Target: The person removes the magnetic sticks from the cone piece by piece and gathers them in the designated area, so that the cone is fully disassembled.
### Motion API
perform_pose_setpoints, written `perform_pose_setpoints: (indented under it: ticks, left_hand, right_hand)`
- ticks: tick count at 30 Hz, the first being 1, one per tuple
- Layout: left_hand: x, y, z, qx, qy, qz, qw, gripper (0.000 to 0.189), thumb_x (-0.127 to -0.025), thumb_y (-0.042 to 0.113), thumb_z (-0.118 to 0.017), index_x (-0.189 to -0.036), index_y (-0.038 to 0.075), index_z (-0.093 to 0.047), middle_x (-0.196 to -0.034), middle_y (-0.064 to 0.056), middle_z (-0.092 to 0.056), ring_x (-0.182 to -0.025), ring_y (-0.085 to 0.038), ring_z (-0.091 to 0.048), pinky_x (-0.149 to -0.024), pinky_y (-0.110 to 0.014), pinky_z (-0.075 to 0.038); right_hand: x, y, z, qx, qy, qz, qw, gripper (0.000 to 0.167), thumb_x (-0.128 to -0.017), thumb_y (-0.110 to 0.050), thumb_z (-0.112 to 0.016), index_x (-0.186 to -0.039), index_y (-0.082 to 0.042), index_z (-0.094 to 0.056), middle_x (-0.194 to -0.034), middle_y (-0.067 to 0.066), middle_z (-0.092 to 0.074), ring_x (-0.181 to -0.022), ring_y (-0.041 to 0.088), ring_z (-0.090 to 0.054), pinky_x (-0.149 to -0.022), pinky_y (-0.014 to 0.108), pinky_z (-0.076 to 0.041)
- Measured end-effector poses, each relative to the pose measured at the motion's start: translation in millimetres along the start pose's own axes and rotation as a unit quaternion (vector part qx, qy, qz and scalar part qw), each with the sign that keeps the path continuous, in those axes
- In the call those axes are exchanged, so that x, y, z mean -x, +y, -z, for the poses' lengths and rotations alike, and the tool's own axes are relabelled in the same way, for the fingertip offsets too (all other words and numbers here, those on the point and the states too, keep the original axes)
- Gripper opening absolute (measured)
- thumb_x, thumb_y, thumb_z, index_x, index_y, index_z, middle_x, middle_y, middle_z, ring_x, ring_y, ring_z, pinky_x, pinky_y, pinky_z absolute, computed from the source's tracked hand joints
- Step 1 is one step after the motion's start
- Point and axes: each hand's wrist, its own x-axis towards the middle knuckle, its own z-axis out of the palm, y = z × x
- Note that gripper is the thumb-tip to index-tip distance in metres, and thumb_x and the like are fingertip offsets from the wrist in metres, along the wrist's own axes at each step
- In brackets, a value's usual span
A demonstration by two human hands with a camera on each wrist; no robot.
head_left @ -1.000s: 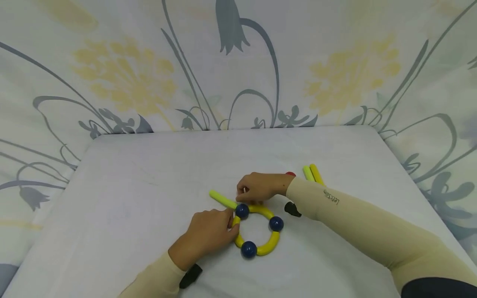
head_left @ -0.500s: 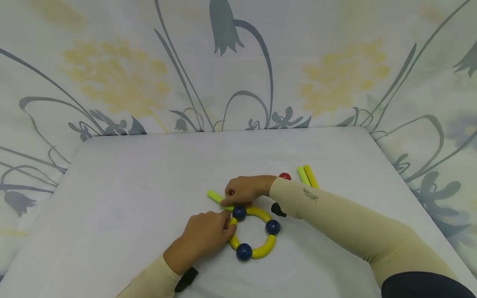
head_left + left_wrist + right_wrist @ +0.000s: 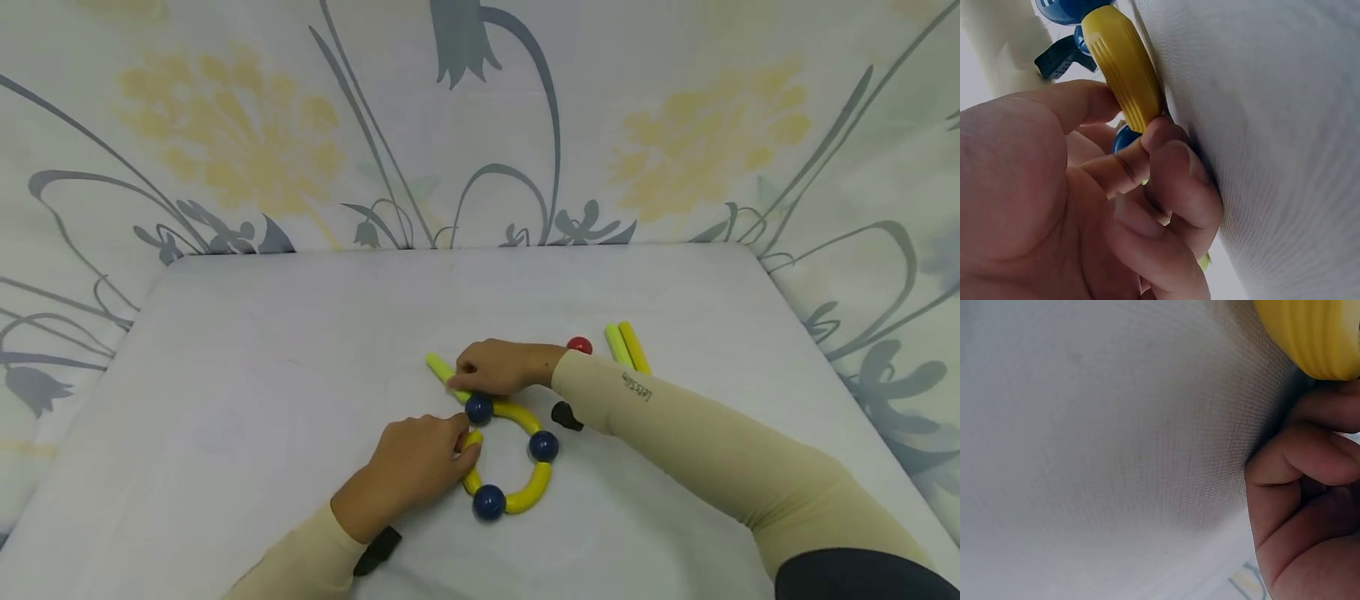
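Observation:
A loop of curved yellow magnetic rods and blue balls lies on the white surface. My left hand (image 3: pixel 420 458) pinches the left curved yellow rod (image 3: pixel 1125 65) between thumb and index finger. Its upper end stands slightly apart from the top blue ball (image 3: pixel 479 409). A straight lime-green rod (image 3: pixel 439 367) points up and left from that ball. Over this rod and ball, my right hand (image 3: pixel 498 367) grips the green rod with curled fingers; its fingertips are partly hidden. The upper yellow rod (image 3: pixel 1313 337) shows beside the right fingers in the right wrist view.
Beyond the right forearm lie a red ball (image 3: pixel 580 344), a lime-green rod (image 3: pixel 618 344) and a straight yellow rod (image 3: pixel 634 347), partly covered by the sleeve. Two more blue balls, right (image 3: pixel 543 446) and bottom (image 3: pixel 489 502), join the loop. A flowered cloth (image 3: pixel 375 125) rises behind the white surface.
My right hand has moved left onto the green rod, which now tilts more steeply. A gap has opened between the top blue ball and the left yellow rod. My left hand has hardly moved.

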Motion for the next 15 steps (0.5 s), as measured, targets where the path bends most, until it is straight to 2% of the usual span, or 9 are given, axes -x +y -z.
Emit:
perform_pose_setpoints:
  ticks: [9,12,15]
  left_hand:
    - [-1.2,-2.7,2.4,0.017,0.005,0.03,0.9994,0.031,-0.097,0.034,-0.062,-0.074,0.017,-0.051,-0.057,0.006,-0.044,-0.048,-0.011,-0.043,-0.045,-0.027,-0.032]
    - [-1.1,-2.5,3.1,0.013,0.028,0.036,0.9989,0.028,-0.095,0.034,-0.065,-0.078,0.016,-0.054,-0.057,0.005,-0.046,-0.048,-0.012,-0.044,-0.045,-0.027,-0.032]
    - [-0.1,-0.3,2.9,-0.012,0.071,0.022,0.9972,0.024,-0.092,0.034,-0.07,-0.086,0.013,-0.059,-0.059,0.004,-0.053,-0.047,-0.011,-0.044,-0.044,-0.026,-0.033]
  right_hand:
    - [1.4,5.4,-0.5,-0.035,-0.012,0.006,0.9993,0.03,-0.104,-0.038,-0.053,-0.089,-0.016,-0.064,-0.075,-0.003,-0.056,-0.061,0.01,-0.052,-0.059,0.02,-0.044]
    - [2.0,5.5,0.1,-0.041,-0.011,0.008,0.9991,0.03,-0.104,-0.038,-0.053,-0.087,-0.015,-0.064,-0.069,-0.003,-0.055,-0.059,0.01,-0.052,-0.057,0.02,-0.044]
    - [3.3,6.0,1.3,-0.052,-0.015,0.009,0.9985,0.032,-0.104,-0.037,-0.052,-0.087,-0.014,-0.065,-0.067,-0.002,-0.055,-0.058,0.01,-0.051,-0.057,0.02,-0.044]
